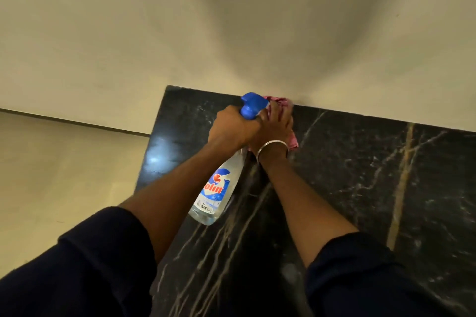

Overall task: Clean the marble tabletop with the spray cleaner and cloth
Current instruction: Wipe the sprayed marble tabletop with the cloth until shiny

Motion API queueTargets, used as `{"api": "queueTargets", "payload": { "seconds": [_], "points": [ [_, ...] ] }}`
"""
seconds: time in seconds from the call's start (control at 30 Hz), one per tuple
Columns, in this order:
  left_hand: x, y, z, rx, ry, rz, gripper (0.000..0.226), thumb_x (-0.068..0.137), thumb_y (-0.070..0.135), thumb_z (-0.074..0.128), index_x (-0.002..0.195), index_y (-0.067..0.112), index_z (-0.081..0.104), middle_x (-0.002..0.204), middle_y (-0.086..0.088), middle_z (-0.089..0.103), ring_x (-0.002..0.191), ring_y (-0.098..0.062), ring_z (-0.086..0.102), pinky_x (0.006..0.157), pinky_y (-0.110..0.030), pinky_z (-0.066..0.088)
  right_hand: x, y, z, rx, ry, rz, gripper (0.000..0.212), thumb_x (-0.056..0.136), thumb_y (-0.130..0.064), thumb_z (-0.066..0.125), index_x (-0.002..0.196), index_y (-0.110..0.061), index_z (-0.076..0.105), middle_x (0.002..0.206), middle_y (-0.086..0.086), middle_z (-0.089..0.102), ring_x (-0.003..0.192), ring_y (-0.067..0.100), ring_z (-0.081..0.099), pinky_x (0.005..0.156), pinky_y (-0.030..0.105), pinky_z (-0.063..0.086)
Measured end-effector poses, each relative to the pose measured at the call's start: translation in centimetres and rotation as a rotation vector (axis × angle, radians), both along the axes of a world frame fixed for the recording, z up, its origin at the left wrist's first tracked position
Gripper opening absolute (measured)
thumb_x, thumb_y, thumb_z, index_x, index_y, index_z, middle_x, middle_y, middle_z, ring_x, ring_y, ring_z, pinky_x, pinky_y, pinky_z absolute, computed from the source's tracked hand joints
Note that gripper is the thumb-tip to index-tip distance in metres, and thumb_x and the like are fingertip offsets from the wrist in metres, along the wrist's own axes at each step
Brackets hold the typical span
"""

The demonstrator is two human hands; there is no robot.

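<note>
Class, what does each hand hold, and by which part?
The left hand grips the spray bottle by its neck, below the blue trigger head. The right hand presses on the pink cloth.

The spray bottle (215, 192) label reads "olin".

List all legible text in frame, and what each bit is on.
"olin": red letters on the spray bottle label; a red shape stands just above and left of them, perhaps a "C", not certain.
Small print low on the same label: too small and blurred to read.
Pink cloth, marble tabletop, wall: no text visible.
</note>
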State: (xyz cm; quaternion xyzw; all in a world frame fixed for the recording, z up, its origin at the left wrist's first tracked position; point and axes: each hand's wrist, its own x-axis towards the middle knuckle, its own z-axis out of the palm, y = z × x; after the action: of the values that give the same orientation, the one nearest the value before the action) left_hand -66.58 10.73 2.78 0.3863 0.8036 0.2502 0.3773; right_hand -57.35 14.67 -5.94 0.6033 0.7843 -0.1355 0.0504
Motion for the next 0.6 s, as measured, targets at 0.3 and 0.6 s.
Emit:
{"api": "queueTargets", "payload": {
  "seconds": [0.3, 0.6],
  "points": [
    [-12.9, -1.8, -1.3, -0.010, 0.045, 0.080, 0.036, 0.083, 0.048, 0.065, 0.102, 0.019, 0.057, 0.082, 0.002, 0.062, 0.073, -0.014, 0.061, 0.070, -0.028, 0.050, -14.8, -2.4, 2.4, -0.085, 0.111, 0.127, 0.061, 0.102, -0.024, 0.043, 0.152, -0.004, 0.014, 0.159, 0.024, 0.010, 0.148, 0.039, 0.003, 0.121, 0.050, 0.006],
    [-17.4, -4.0, -1.3, 0.004, 0.006, 0.147, 0.035, 0.081, 0.045, 0.068, 0.097, 0.016, 0.057, 0.078, 0.001, 0.061, 0.067, -0.012, 0.060, 0.059, -0.023, 0.048, -19.2, -3.5, 1.4, -0.195, 0.719, -0.128, 0.068, 0.091, -0.002, 0.059, 0.149, -0.004, 0.024, 0.153, 0.016, 0.031, 0.140, 0.028, 0.033, 0.113, 0.028, 0.028]
  ]
}}
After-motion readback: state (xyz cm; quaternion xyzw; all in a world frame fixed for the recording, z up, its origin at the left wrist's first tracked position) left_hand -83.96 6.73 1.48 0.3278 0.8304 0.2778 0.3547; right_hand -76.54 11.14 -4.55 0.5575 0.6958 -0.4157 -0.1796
